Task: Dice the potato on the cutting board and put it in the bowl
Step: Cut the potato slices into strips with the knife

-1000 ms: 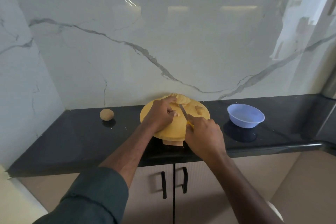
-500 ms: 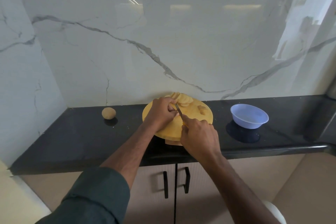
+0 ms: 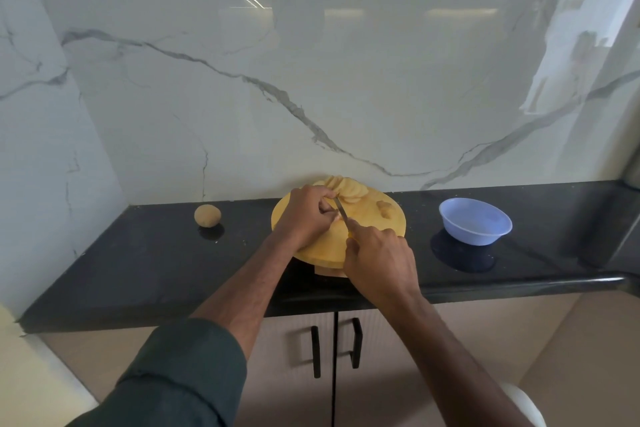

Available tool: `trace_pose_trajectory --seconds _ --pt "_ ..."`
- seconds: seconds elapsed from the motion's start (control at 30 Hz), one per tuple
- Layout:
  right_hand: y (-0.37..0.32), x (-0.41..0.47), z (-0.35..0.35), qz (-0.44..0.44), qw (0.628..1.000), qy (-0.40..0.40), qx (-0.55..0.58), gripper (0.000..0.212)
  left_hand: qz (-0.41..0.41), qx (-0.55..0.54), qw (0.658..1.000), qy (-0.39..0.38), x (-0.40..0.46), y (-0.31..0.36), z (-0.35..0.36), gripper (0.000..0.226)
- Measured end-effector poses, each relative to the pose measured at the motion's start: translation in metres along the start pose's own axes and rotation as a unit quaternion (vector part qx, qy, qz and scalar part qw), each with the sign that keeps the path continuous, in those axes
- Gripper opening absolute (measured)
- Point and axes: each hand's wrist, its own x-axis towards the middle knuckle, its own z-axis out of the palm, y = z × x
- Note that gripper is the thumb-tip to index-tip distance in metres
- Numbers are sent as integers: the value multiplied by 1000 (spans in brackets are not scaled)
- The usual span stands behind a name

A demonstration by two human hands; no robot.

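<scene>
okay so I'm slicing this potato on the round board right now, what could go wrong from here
The knife blade runs right beside the curled fingertips of your left hand holding the potato piece, so a slip could nick them. The cutting board appears to overhang the counter's front edge under your right hand, so hard pressure might tip it. The bowl sits apart, so carried pieces may drop.

Glossy black table; white wall with grey marble veining; yellow round cutting board bearing pale yellow potato slices; tan whole potato; lavender-blue bowl; dark green sleeve; beige cabinet doors with black handles.
</scene>
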Motion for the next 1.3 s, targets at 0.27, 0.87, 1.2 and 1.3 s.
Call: trace_pose_trajectory --seconds 0.27,0.87,1.2,1.3 --pt "-5 12 -4 -3 1000 -15 -19 38 27 0 1000 -1 -1 0 -2 42" --pt "-11 0 -12 -9 998 -55 -26 28 67 45 996 -28 0 2 1 35" --pt "2 -31 -36 -1 999 -48 -16 38 70 42 996 -25 -6 7 -2 26" --pt "8 -32 -46 15 999 -33 5 40 65 29 997 -24 -7 6 -3 23"
